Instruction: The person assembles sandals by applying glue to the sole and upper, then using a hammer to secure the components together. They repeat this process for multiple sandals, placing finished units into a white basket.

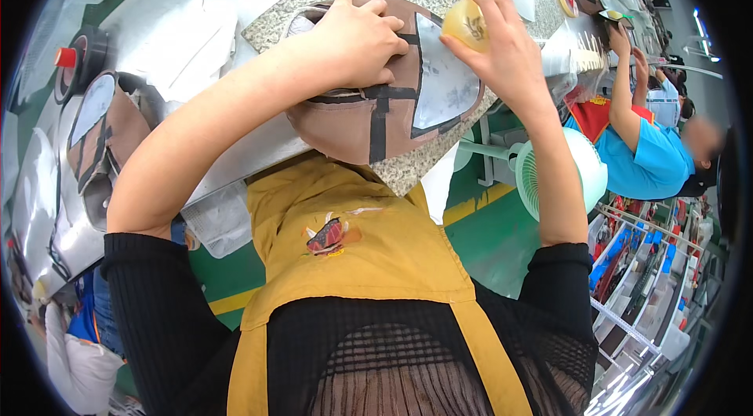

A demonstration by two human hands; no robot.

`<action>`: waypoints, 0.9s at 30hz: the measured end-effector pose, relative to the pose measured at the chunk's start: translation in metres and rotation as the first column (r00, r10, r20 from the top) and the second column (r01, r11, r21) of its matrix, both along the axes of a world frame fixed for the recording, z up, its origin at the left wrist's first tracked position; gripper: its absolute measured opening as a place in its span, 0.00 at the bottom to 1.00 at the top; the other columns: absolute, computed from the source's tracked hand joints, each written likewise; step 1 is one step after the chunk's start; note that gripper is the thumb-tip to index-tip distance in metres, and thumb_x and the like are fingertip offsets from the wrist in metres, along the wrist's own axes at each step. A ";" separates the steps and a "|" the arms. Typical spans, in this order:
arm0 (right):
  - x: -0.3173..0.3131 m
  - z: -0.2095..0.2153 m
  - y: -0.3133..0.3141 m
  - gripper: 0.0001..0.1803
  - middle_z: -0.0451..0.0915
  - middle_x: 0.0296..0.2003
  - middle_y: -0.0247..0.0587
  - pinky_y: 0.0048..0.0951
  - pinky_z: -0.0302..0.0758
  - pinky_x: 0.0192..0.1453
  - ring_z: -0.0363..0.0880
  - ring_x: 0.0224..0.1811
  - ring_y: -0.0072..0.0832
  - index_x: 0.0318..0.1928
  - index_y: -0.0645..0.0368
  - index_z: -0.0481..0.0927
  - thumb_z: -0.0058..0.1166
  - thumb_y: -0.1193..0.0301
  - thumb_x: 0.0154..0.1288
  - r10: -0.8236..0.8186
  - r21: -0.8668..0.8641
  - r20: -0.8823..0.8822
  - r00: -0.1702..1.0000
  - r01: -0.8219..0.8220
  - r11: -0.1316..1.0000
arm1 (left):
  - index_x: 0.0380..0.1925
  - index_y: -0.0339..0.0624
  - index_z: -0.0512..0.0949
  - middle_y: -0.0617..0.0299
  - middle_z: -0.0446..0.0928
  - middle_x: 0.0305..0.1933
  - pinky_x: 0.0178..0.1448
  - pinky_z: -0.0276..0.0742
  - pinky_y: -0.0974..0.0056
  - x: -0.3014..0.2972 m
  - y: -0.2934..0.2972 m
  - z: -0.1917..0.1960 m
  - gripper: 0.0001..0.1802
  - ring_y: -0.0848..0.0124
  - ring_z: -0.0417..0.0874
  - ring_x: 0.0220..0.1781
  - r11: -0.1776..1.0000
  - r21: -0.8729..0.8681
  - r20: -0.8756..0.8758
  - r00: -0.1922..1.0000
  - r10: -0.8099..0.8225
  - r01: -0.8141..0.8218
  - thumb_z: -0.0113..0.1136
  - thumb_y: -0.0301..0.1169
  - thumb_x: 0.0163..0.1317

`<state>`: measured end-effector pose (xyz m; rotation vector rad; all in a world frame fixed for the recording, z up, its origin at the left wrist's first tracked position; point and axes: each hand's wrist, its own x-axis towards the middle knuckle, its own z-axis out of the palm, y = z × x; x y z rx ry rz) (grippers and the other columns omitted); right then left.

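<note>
A brown bag piece (337,130) with black tape strips lies on the speckled stone slab in front of me. On its right part sits a whitish panel (447,90) with greyish smudges. My left hand (357,39) rests on the brown material with fingers apart, pressing on it beside a tape strip. Just above the panel's upper right edge, my right hand (502,43) pinches a yellow rounded lump (465,24) with a dark mark on it, between thumb and fingers. I cannot tell whether the lump touches the panel.
Another brown bag piece (110,134) stands at the left, near a black round holder with a red knob (65,57). White sheets (196,43) lie on the metal table. A tape roll (567,3) is at far right. Below it are a green fan (561,173) and a co-worker in blue (647,153).
</note>
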<state>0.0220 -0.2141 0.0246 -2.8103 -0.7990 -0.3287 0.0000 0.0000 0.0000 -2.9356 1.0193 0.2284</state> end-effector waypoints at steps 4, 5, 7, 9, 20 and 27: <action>-0.028 0.021 -0.022 0.33 0.73 0.47 0.42 0.39 0.77 0.48 0.77 0.49 0.42 0.61 0.45 0.69 0.65 0.58 0.54 -0.052 -0.052 -0.122 0.991 0.046 0.998 | 0.53 0.60 0.79 0.67 0.70 0.64 0.63 0.64 0.47 -0.001 -0.003 -0.007 0.25 0.66 0.67 0.66 1.000 -0.026 0.032 0.999 0.000 0.001 0.63 0.48 0.54; -0.036 0.023 -0.023 0.33 0.73 0.47 0.42 0.39 0.77 0.48 0.77 0.49 0.42 0.61 0.45 0.69 0.65 0.58 0.54 -0.056 -0.045 -0.155 0.986 0.049 0.998 | 0.53 0.60 0.79 0.67 0.70 0.64 0.63 0.64 0.47 -0.002 0.000 -0.008 0.24 0.66 0.67 0.66 1.000 -0.029 0.057 0.998 0.004 -0.002 0.63 0.48 0.54; -0.052 0.022 -0.026 0.33 0.73 0.47 0.42 0.40 0.77 0.48 0.77 0.49 0.42 0.61 0.46 0.69 0.65 0.59 0.54 -0.082 -0.010 -0.157 0.984 0.082 0.997 | 0.53 0.60 0.79 0.67 0.70 0.64 0.63 0.64 0.47 -0.002 -0.001 -0.007 0.24 0.66 0.67 0.66 1.000 -0.022 0.043 0.999 -0.008 0.009 0.63 0.48 0.54; -0.067 0.020 -0.023 0.34 0.73 0.48 0.43 0.39 0.76 0.50 0.77 0.50 0.42 0.60 0.48 0.69 0.66 0.60 0.53 -0.081 0.034 -0.197 0.977 0.090 0.995 | 0.53 0.60 0.79 0.67 0.70 0.64 0.63 0.65 0.47 -0.003 0.001 -0.006 0.24 0.66 0.67 0.66 1.000 -0.015 0.043 0.999 -0.008 0.008 0.62 0.48 0.55; -0.079 0.023 -0.014 0.34 0.73 0.49 0.44 0.38 0.77 0.49 0.77 0.50 0.42 0.60 0.50 0.70 0.67 0.65 0.51 -0.074 0.063 -0.176 0.982 0.086 0.994 | 0.53 0.59 0.79 0.66 0.70 0.64 0.61 0.66 0.46 -0.002 0.000 -0.004 0.24 0.65 0.67 0.66 1.000 0.007 0.027 0.999 -0.017 0.017 0.61 0.48 0.55; -0.030 -0.002 -0.004 0.34 0.71 0.48 0.41 0.40 0.78 0.44 0.76 0.50 0.41 0.61 0.46 0.68 0.66 0.58 0.53 -0.018 0.039 0.027 0.999 0.017 0.999 | 0.53 0.60 0.79 0.66 0.71 0.64 0.61 0.65 0.47 -0.002 0.000 -0.004 0.24 0.65 0.68 0.65 1.000 -0.008 0.018 1.000 -0.024 0.024 0.62 0.48 0.54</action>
